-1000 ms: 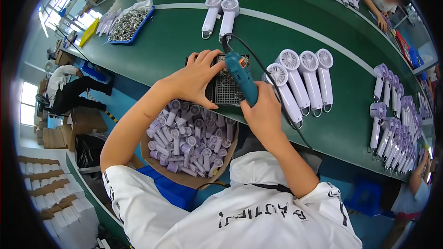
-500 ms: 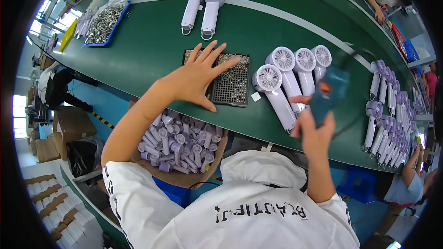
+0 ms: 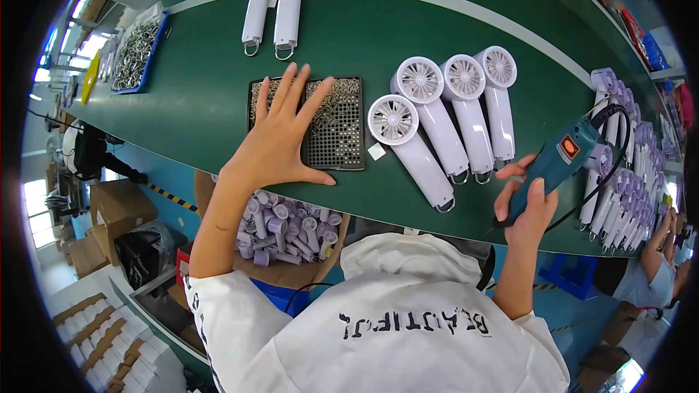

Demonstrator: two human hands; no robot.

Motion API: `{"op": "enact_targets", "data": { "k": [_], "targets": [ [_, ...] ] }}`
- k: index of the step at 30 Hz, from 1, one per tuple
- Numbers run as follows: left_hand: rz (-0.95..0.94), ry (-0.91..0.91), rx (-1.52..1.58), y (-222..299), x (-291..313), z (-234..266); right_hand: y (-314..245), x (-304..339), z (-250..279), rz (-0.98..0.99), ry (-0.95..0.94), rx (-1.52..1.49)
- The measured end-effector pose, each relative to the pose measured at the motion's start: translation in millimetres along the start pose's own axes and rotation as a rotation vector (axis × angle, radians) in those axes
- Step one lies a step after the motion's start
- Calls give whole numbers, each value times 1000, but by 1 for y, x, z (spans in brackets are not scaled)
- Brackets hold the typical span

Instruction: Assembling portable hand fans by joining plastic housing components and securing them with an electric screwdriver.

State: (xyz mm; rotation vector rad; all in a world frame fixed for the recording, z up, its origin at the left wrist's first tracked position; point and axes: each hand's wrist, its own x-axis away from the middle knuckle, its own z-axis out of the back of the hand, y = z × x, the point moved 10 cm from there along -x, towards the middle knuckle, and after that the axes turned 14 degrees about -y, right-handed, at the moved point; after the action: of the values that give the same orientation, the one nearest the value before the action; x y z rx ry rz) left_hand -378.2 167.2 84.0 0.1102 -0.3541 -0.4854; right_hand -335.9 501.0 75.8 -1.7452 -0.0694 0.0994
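Observation:
My left hand [image 3: 271, 142] is open, fingers spread above a black screw tray [image 3: 335, 149] with a perforated grid and small loose screws. My right hand [image 3: 533, 207] grips a teal electric screwdriver [image 3: 559, 161]; its bit end points down and left near the table's front edge, and its cord loops off the other end. Between the hands, several light-purple handheld fans [image 3: 429, 175] lie side by side, their round grilles away from me and metal loops at the handle ends. A small white square [image 3: 376, 151] lies beside the tray.
Two more fans [image 3: 287, 18] lie at the far side of the green table [image 3: 196, 65]. A blue bin [image 3: 138, 58] of metal clips stands far left. Many fans [image 3: 626, 189] crowd the right. Below the table edge, a cardboard box [image 3: 313, 271] holds purple parts. Other people work at right.
The screwdriver has swung from a blurred, more upright pose to a slant, its bit end now lower left. My left hand stays spread over the tray. The whole view has shifted somewhat.

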Motion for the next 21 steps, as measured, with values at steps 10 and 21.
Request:
{"op": "enact_targets", "data": {
  "k": [10, 21],
  "targets": [
    [40, -21, 76, -2, -2, -1, 5, 0, 14, -150, 49, 71],
    [207, 260, 319, -51, 65, 15, 24, 10, -28, -341, -77, 127]
  ]
}}
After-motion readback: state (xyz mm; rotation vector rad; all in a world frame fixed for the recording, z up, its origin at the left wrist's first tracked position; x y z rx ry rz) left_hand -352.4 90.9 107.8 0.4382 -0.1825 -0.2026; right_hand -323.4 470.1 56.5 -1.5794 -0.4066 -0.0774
